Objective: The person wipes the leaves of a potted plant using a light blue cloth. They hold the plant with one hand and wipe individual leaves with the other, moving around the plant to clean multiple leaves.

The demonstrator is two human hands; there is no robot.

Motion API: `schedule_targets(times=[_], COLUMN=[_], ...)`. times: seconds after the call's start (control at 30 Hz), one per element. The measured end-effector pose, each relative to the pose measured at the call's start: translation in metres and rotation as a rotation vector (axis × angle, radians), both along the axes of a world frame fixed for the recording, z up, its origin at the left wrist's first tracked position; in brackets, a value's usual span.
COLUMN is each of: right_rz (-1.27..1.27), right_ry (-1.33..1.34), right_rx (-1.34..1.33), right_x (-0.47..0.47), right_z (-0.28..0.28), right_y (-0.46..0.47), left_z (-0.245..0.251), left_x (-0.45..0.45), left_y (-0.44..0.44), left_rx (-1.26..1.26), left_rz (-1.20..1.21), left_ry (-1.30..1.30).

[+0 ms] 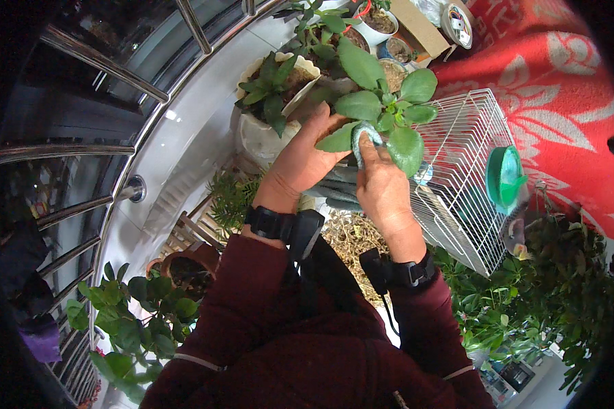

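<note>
A broad-leaved green potted plant (364, 66) stands before me, its leaves spreading from a light green centre. My left hand (304, 151) cradles one of its lower leaves (336, 140) from beneath, thumb raised apart on the far side. In my right hand (384, 186) is a bunched pale blue-white cloth (364, 137), pressed at the inner end of that leaf. Another glossy leaf (406, 151) hangs just beside my right fingers. Part of the left fingers is hidden under the leaf.
Left of the plant is a pale scalloped pot (307, 69). A white wire cage (460, 168) with a green round dish (504, 176) stands close to my right hand. A metal railing (117, 184) curves along the left; a red patterned cloth (552, 102) covers the right.
</note>
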State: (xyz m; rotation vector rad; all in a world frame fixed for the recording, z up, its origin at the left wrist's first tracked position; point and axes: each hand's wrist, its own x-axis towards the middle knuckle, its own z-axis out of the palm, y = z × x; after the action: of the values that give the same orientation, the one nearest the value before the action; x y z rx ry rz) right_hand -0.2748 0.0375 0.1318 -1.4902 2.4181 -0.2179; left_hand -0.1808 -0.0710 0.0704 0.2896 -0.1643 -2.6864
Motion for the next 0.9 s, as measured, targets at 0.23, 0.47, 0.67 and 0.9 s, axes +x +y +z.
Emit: schedule_targets(times=[0.23,0.47,0.67,0.9], right_rz=[0.079,0.057,-0.039,0.014], right_ry=[-0.255,-0.563,-0.240,-0.231], right_rx=[-0.071,-0.133,-0.175,-0.135], right_x=[0.014,0.013,-0.005,0.011], right_z=[0.005,0.014,0.007,-0.005], right_y=[0.011,0.026,0.015,0.013], left_z=[0.010,0.000,0.005,0.013], left_x=[0.003,0.003,-0.001,-0.002], left_y=[0.006,-0.006,-0.006,-0.001], left_rx=[-0.151,-0.030,-0.038,-0.055], left_rz=[0.013,-0.014,0.021,0.009], left_ry=[-0.140,-0.038,-0.047,-0.032])
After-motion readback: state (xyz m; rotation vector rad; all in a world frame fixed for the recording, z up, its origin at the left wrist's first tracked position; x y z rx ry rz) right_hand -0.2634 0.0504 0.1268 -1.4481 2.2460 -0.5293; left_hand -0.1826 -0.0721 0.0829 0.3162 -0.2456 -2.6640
